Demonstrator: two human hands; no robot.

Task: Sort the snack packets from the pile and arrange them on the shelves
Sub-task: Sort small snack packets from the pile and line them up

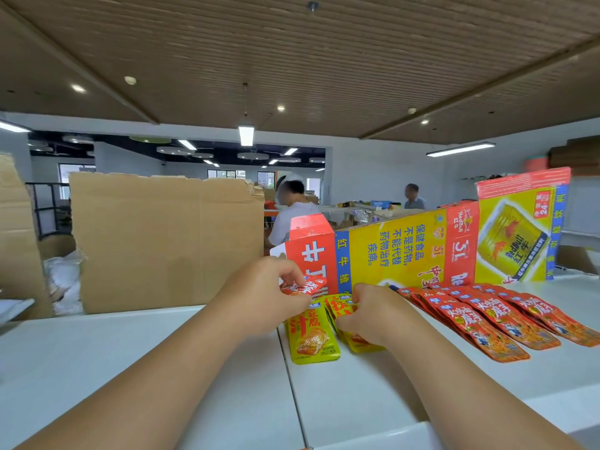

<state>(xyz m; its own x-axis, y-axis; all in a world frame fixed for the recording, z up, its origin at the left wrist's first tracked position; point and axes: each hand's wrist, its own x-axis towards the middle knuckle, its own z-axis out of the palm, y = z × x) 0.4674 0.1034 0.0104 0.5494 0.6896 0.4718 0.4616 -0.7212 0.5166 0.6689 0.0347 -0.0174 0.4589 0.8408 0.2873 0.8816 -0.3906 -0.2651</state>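
Note:
On the white shelf top (357,394), yellow snack packets (311,339) lie side by side at the centre. My left hand (269,293) pinches a red snack packet (303,286) just above them. My right hand (373,313) grips the top of a yellow packet (341,308) that lies over a few others. To the right, several red snack packets (480,319) are fanned out in an overlapping row.
A flattened yellow and red drink carton (422,245) stands as a divider behind the packets. A brown cardboard sheet (168,241) stands at the back left. Two people work at tables in the distance. A seam runs down the shelf top between the white panels.

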